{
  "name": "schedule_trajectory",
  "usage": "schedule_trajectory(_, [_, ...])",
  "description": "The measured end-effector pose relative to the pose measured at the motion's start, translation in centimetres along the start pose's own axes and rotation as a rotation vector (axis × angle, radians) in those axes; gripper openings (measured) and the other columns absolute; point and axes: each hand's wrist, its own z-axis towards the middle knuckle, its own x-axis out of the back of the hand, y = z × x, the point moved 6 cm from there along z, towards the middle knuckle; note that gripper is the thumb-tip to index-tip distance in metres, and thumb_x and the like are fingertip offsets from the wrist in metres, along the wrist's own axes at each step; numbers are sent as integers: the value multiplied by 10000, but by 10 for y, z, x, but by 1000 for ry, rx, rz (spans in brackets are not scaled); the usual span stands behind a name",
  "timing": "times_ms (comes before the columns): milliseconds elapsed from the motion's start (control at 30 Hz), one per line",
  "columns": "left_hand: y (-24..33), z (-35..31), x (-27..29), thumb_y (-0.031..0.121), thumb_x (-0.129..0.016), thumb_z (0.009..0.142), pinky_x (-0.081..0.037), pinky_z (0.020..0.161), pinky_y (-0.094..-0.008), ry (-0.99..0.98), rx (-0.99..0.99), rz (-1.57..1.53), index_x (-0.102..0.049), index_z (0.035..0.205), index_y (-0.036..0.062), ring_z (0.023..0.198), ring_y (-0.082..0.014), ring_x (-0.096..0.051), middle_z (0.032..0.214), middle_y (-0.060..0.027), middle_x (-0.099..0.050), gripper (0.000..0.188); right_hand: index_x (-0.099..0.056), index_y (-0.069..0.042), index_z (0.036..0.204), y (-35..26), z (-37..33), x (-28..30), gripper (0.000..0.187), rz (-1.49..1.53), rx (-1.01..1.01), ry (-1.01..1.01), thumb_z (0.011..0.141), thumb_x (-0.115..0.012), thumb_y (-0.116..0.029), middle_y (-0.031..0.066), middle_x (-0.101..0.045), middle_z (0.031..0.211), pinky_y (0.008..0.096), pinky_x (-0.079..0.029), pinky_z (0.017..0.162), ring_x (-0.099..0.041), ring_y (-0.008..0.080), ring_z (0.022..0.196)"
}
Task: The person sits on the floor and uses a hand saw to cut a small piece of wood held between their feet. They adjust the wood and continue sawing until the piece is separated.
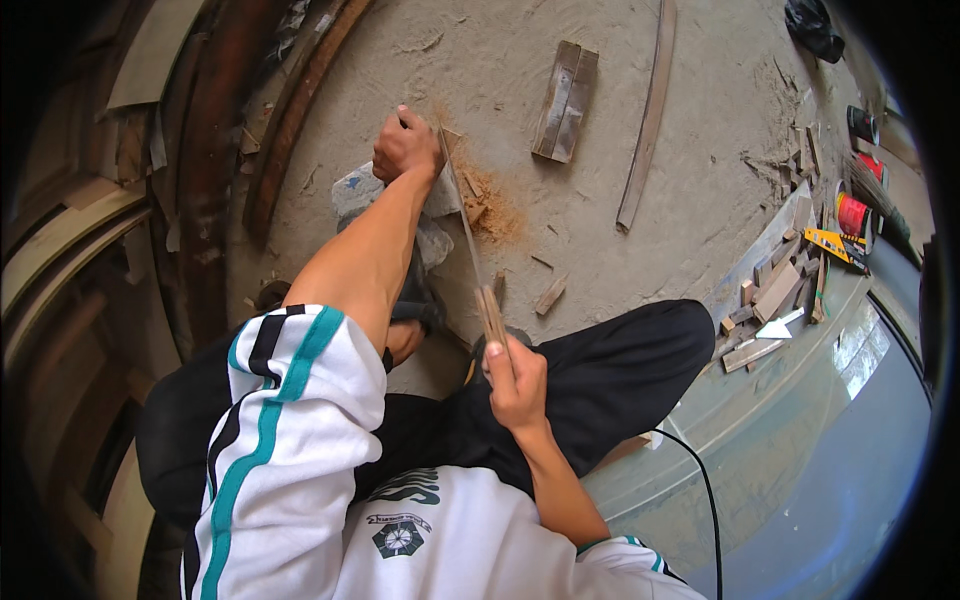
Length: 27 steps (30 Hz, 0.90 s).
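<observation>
My right hand (518,385) is wrapped round the wooden handle of a handsaw (465,215), whose thin blade runs away from me toward my left hand. My left hand (407,150) is closed beside the blade's far end, gripping a piece of wood (452,133) that it mostly hides. Under that hand lies a pale stone or concrete block (352,190), partly covered by my forearm. Orange sawdust (500,215) with small offcuts is heaped just right of the blade. Where the saw teeth meet the wood cannot be made out.
A short wooden block (566,100) and a long strip (648,120) lie on the dusty floor ahead. Several offcuts (778,290) and a yellow-handled handsaw (836,247) sit on glass at right, near a red can (853,215). Timber (290,120) stands at left; a black cable (705,470) curves lower right.
</observation>
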Motion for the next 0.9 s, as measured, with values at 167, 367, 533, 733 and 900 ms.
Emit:
schedule_trajectory(167, [2, -6, -9, 464, -459, 943, -482, 783, -515, 13, -26, 32, -731, 891, 91, 880, -434, -664, 912, -190, -715, 464, -602, 14, 828, 4, 80, -16, 297, -151, 66, 8, 986, -508, -220, 117, -534, 593, 345, -405, 514, -541, 211, 523])
schedule_trajectory(367, [-1, -2, -1, 462, -464, 944, -483, 785, -513, 38, -28, 42, -731, 891, 92, 880, -432, -665, 916, -190, -715, 459, -573, 18, 778, 8, 25, -5, 347, -62, 50, -10, 985, -528, -257, 173, -510, 574, 381, -401, 502, -557, 290, 504])
schedule_trajectory(533, [-2, 1, -7, 464, -463, 943, -490, 781, -514, 59, -48, 23, -733, 893, 94, 879, -431, -667, 928, -191, -715, 461, -552, 15, 763, 9, 55, -14, 352, -93, 90, 11, 994, -516, -249, 192, -511, 592, 404, -383, 497, -526, 339, 501])
schedule_trajectory(733, [0, -2, -7, 457, -462, 941, -495, 781, -510, 12, -44, 49, -735, 939, 107, 892, -421, -673, 927, -193, -714, 444, -541, 6, 747, 11, 54, -16, 411, -149, 116, 25, 1023, -471, -290, 60, -465, 567, 325, -353, 502, -462, 145, 530])
schedule_trajectory(900, [-8, 3, -5, 460, -464, 940, -492, 784, -511, 44, -47, 37, -734, 951, 111, 896, -426, -671, 935, -196, -713, 441, -522, 2, 729, 13, 11, -2, 421, -78, 72, 23, 1023, -470, -295, 58, -457, 553, 329, -347, 496, -449, 152, 511])
